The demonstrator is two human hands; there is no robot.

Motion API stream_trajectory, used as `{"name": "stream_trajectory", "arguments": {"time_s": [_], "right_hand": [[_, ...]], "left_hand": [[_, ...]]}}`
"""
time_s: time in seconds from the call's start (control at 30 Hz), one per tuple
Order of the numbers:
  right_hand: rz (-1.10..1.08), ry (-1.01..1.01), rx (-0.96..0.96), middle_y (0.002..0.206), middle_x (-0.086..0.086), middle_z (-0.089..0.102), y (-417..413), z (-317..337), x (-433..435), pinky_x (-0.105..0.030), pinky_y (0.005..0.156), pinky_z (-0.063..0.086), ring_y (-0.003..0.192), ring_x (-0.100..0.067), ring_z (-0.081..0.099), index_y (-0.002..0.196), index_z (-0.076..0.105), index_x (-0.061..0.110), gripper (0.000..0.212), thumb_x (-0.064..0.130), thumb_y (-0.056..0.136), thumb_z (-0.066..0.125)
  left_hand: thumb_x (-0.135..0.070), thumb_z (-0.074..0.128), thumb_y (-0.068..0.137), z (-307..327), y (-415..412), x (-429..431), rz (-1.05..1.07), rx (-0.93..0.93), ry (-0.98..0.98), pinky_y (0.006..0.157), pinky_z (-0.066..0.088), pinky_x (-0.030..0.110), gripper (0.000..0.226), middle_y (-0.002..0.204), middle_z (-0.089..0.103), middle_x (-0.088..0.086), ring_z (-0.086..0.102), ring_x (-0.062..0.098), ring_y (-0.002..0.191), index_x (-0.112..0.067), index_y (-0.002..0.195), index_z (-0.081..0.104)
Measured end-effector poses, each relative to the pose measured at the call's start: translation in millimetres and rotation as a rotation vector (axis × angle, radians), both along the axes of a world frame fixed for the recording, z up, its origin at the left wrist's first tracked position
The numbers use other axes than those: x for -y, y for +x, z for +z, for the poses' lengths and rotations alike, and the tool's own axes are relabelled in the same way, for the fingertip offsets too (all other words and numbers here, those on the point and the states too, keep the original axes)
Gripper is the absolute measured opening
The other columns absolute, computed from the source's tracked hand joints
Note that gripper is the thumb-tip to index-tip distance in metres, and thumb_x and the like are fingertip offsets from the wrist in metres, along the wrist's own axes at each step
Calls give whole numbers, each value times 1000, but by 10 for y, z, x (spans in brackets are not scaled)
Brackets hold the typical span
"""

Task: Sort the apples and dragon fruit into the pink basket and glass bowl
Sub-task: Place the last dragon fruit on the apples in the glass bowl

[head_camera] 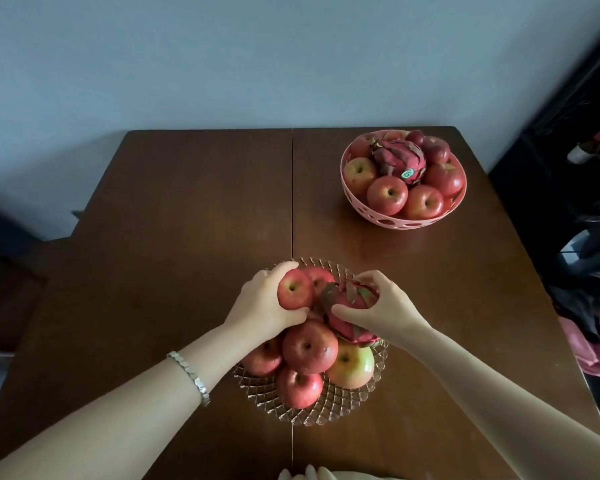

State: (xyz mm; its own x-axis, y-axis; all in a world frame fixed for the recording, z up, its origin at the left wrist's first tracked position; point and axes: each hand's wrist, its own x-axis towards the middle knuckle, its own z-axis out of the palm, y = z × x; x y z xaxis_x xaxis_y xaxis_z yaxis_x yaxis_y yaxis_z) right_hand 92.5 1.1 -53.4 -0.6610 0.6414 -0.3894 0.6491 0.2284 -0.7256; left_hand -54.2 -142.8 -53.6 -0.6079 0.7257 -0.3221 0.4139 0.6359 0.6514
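The glass bowl (329, 412) stands near the table's front edge, piled with several red apples and one dragon fruit (349, 311). My left hand (262, 303) grips a red apple (294, 289) at the bowl's far left. My right hand (383, 306) is closed around the dragon fruit on the bowl's right side. The pink basket (400, 221) sits at the back right, holding several apples with a second dragon fruit (400, 159) on top.
The brown wooden table (187, 220) has a seam down its middle and stands against a pale wall. Dark furniture and pink cloth (589, 344) lie past the right edge. A dark chair (4, 251) stands at the left.
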Motion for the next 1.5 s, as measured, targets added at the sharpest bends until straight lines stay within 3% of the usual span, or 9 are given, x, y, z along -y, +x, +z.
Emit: {"name": "stream_trajectory", "arguments": {"time_s": [0.17, 0.47, 0.7, 0.9, 1.07, 1.13, 1.2, 1.37, 1.5], "right_hand": [[160, 63, -138, 113, 8, 55, -106, 24, 28, -25, 86, 53, 100, -10, 58, 119, 50, 32, 69, 41, 59, 82], [212, -72, -21, 121, 3, 46, -277, -18, -123, -29, 91, 51, 106, -15, 55, 130, 42, 31, 69, 50, 71, 72], [70, -154, -136, 104, 3, 65, -314, -72, -145, -33, 88, 54, 96, -15, 63, 109, 61, 27, 49, 35, 66, 82], [59, -210, -355, 98, 11, 66, -122, -156, -65, -10, 80, 49, 84, 6, 62, 100, 61, 30, 49, 37, 55, 77], [160, -234, -245, 112, 2, 60, -154, -184, -125, -16, 88, 50, 102, -10, 58, 105, 53, 41, 45, 43, 66, 75], [215, -215, -138, 124, -1, 53, -159, -156, -181, -29, 97, 48, 112, -15, 54, 110, 50, 47, 57, 59, 59, 73], [245, -266, -109, 126, 2, 50, -149, -96, -195, -27, 98, 44, 115, -14, 52, 127, 44, 38, 70, 59, 67, 71], [95, -351, -150, 134, 1, 48, -105, -58, -233, -30, 105, 33, 126, -16, 44, 138, 39, 30, 67, 68, 82, 41], [-188, -293, -115, 146, -3, 40, -101, -85, -377, -35, 110, 26, 133, -19, 38, 141, 35, 24, 74, 71, 83, 34]], "left_hand": [[-32, 75, 73, 8, 29, 128, 6, -30, 45, 100, 42, 31, 74, 128, 45, 2, 47, 21, 119, -39, 136, 36], [-29, 60, 86, -29, 30, 105, -25, 158, 4, 115, 25, 42, 84, 156, 6, -2, 18, 21, 144, -44, 146, 4], [-26, 65, 83, 21, 54, 102, 43, 197, 45, 101, 38, 31, 76, 143, 26, 2, 44, 18, 118, -43, 141, 18], [-18, 61, 85, 46, 86, 85, 15, 219, 46, 94, 32, 22, 74, 143, 25, 3, 39, 10, 108, -41, 142, 19], [-19, 58, 87, 49, 122, 68, -13, 233, 20, 105, 23, 25, 79, 154, 9, -1, 26, 16, 137, -42, 145, 11], [-22, 58, 87, 49, 129, 60, -3, 236, 11, 111, 21, 30, 79, 156, 2, -2, 17, 21, 143, -44, 145, 8], [-26, 57, 89, 62, 149, 53, 8, 243, 4, 113, 19, 34, 78, 157, -4, -4, 12, 22, 144, -46, 145, 6], [-37, 50, 92, -35, 114, 105, 108, 269, 118, 116, 15, 42, 69, 157, 1, -6, 9, 18, 146, -43, 146, 6], [-49, 41, 93, -175, -44, 180, 484, 223, 85, 116, 18, 49, 66, 158, 7, 6, 14, 28, 145, -30, 149, 12]]}}
